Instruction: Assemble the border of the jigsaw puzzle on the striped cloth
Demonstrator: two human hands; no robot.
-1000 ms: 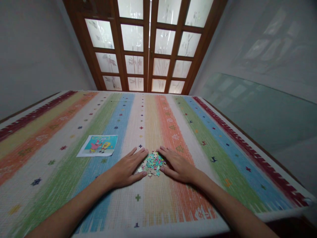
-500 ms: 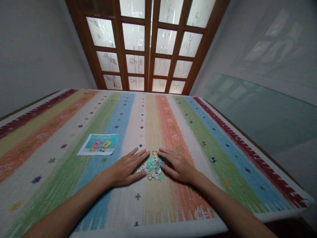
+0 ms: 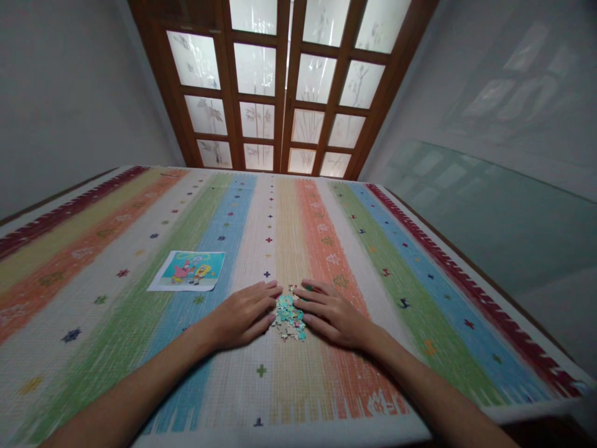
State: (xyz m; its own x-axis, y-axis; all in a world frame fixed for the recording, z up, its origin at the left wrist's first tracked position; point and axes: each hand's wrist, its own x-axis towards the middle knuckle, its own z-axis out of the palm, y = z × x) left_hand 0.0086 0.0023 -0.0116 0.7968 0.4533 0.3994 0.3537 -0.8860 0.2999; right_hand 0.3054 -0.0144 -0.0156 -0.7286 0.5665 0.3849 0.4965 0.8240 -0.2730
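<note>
A small heap of jigsaw puzzle pieces (image 3: 290, 317), mostly teal with some grey backs, lies on the striped tablecloth (image 3: 298, 386) between my hands. Palm down at the heap's left edge rests my left hand (image 3: 247, 314), its fingers stretched out and fairly close together, fingertips against the pieces. On the opposite side my right hand (image 3: 333, 314) lies flat with its fingers extended, the tips reaching over the right edge of the heap. Neither hand grips a piece. Some pieces under the fingertips are hidden.
A printed cartoon picture (image 3: 189, 272) lies flat on the cloth, left of the heap. Beyond the table's far edge stands a wooden door (image 3: 283, 118) with frosted panes. A greenish glass panel (image 3: 489, 199) runs along the right wall.
My left hand's fingers have drawn closer together, with the thumb nearer to them. The right fingers have shifted slightly inward over the pieces. The heap looks a little narrower.
</note>
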